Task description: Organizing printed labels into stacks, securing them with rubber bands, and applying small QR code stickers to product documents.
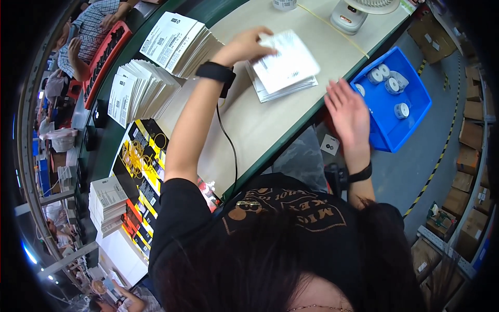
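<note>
My left hand (252, 46) reaches out over the table, its thumb and fingers at the left edge of a flat white printed packet (289, 61). That packet lies askew over a small pile of similar packets (287, 93), and its surface is slightly blurred. Off the table's front edge, my right hand (348, 112) hangs in the air with its fingers stretched out and nothing in it. It is close to the blue bin (391, 136), which holds several white label rolls (392, 85). A dark band is on each wrist.
Two tall stacks of white packets (174, 41) (127, 99) lean on the left. Beyond my left arm are yellow-and-black boxes (150, 174) with yellow rubber bands (136, 158). A white fan (349, 16) stands at the far right; a black cable (228, 138) crosses the table. Co-workers sit left.
</note>
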Demonstrator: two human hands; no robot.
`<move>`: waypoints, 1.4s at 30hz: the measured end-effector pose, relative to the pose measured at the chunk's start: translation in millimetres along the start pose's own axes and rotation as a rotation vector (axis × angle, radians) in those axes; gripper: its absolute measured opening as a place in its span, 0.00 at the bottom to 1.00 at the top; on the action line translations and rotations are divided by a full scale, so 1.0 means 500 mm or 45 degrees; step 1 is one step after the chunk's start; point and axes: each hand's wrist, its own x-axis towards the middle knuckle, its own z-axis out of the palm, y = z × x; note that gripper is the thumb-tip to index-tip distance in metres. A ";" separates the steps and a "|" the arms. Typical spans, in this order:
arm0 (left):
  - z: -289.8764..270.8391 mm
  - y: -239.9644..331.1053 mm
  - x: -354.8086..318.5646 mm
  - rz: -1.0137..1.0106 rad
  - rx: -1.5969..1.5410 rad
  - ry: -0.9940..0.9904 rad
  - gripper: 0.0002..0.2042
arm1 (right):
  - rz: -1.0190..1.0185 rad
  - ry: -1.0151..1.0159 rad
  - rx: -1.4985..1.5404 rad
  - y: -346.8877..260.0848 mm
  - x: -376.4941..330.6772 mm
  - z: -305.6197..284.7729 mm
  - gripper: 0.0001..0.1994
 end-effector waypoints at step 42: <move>0.062 0.122 -0.265 -0.004 0.132 0.418 0.41 | -0.087 -0.891 -2.171 0.084 0.596 0.337 0.22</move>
